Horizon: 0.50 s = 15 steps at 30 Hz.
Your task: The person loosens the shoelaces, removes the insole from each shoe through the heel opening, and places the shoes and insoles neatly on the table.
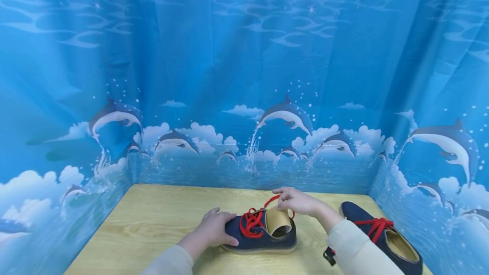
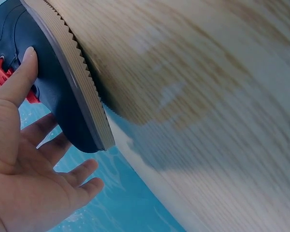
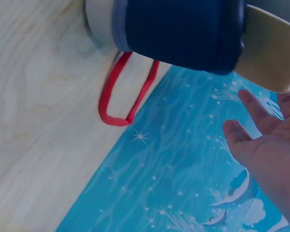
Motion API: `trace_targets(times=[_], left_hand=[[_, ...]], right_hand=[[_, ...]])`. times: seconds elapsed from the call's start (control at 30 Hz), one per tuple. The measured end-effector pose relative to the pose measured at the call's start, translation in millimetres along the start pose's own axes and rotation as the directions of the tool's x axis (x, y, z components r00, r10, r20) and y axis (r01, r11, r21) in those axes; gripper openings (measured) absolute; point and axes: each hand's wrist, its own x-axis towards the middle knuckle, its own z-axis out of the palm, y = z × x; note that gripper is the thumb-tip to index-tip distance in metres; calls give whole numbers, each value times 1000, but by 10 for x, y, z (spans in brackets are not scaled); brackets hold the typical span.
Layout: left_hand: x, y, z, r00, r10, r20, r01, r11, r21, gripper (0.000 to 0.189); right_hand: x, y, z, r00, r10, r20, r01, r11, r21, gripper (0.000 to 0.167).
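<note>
A navy shoe with a tan sole and red laces stands on the table, toe to the left. My left hand grips its toe end, thumb on the near side; in the left wrist view the thumb presses the navy upper. A tan insole stands bent up out of the shoe's opening. At its top edge my right hand pinches it. The right wrist view shows the textured insole rising past the heel, while two fingers stretch away from it and the fingertips at its edge are partly cut off.
A second navy shoe with a tied red bow lies at the right table edge, partly behind the right sleeve. A small black object sits beside that sleeve. A red lace loop hangs past the heel. Blue dolphin-print curtains surround the wooden table.
</note>
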Motion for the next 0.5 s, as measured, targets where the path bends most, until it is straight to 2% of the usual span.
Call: trace_targets(times=[0.27,0.5], left_hand=[[16,13,-29,1000,0,-7,0,1000,-7,80],[7,0,-5,1000,-23,13,23,1000,-12,80]], right_hand=[[-70,-85,-138,1000,-26,7,27,999,-33,19],[-141,-72,-212,999,-32,20,32,999,-27,21]])
